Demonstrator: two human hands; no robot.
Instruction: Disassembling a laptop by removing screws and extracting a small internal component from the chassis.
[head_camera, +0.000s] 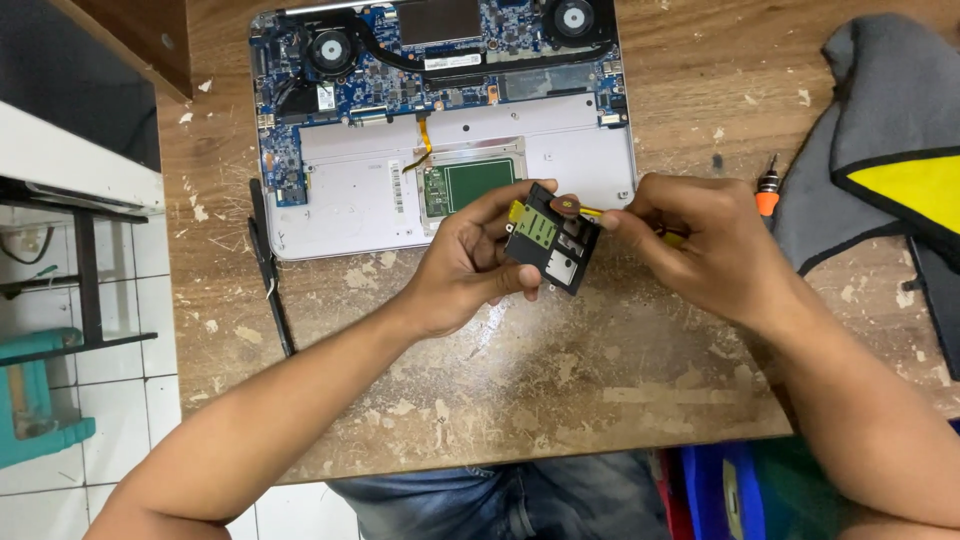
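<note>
Gripping a small black module (550, 238) above the surface's (560, 380) middle, the left hand (465, 270) tilted it toward the right hand (700, 245), which pinched a yellow tool (590, 211) against it. An opened laptop (440, 130) lay at the far edge, seemingly kept clear of the work.

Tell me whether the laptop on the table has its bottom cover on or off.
Off. The laptop lies with its blue circuit board, two fans and copper heat pipe exposed, and no cover shows over them.
</note>
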